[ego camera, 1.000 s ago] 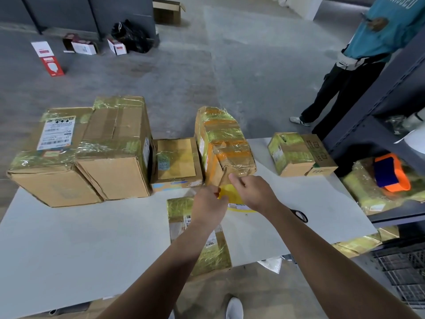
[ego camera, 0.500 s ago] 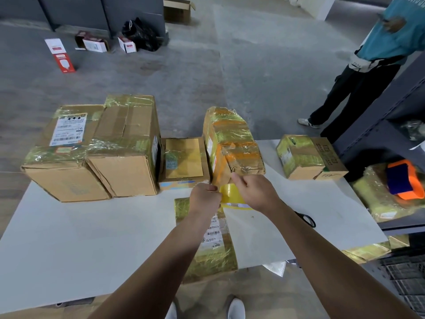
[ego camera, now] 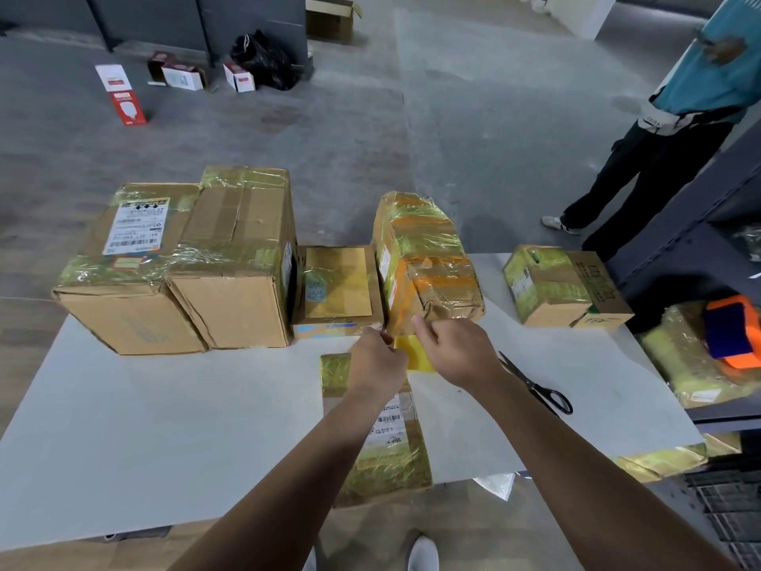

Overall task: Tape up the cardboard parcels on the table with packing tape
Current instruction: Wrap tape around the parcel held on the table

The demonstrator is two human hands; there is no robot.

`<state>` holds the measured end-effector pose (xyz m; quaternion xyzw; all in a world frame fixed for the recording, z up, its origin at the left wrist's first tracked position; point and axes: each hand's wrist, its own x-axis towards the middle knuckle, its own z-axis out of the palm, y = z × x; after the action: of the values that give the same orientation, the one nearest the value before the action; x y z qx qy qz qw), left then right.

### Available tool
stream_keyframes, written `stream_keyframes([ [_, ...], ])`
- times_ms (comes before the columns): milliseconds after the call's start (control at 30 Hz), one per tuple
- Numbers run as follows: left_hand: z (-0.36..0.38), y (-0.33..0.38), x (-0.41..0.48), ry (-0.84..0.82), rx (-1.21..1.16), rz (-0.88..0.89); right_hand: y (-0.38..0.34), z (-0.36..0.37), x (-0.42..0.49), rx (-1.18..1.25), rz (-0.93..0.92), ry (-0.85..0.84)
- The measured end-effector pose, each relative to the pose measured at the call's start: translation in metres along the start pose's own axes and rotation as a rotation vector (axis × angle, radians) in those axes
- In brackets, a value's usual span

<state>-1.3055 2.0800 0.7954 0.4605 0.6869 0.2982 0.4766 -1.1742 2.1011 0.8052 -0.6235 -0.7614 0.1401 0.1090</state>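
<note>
A: Holding anything, mid-frame?
B: Yes. The left hand and right hand both pinch the yellow tape between them, just below the tall parcel on the table.
A: Scissors?
B: Lying just right of the right wrist.

bare bench open on the left, row of parcels walling the far edge, scissors lying right
</note>
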Motion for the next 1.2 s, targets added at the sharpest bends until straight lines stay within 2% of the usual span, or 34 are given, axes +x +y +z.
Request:
stream_keyframes([
  [367,-0.005,0.003,-0.002,-0.018,0.149,0.013,-0.002,0.007,0.000,-0.066,0.075,0.068],
  [633,-0.013,0.003,-0.002,-0.012,0.207,0.017,-0.001,0.011,0.000,-0.060,0.064,0.071],
  [967,-0.004,-0.001,-0.003,0.054,0.370,0.173,-0.002,0.015,-0.003,-0.079,0.041,0.122],
  [1067,-0.004,-0.002,-0.002,0.028,0.330,0.173,-0.001,0.014,-0.002,-0.059,0.060,0.105],
  [1200,-0.013,-0.003,0.009,-0.122,-0.018,-0.044,0.002,0.009,-0.001,0.043,0.090,0.090],
])
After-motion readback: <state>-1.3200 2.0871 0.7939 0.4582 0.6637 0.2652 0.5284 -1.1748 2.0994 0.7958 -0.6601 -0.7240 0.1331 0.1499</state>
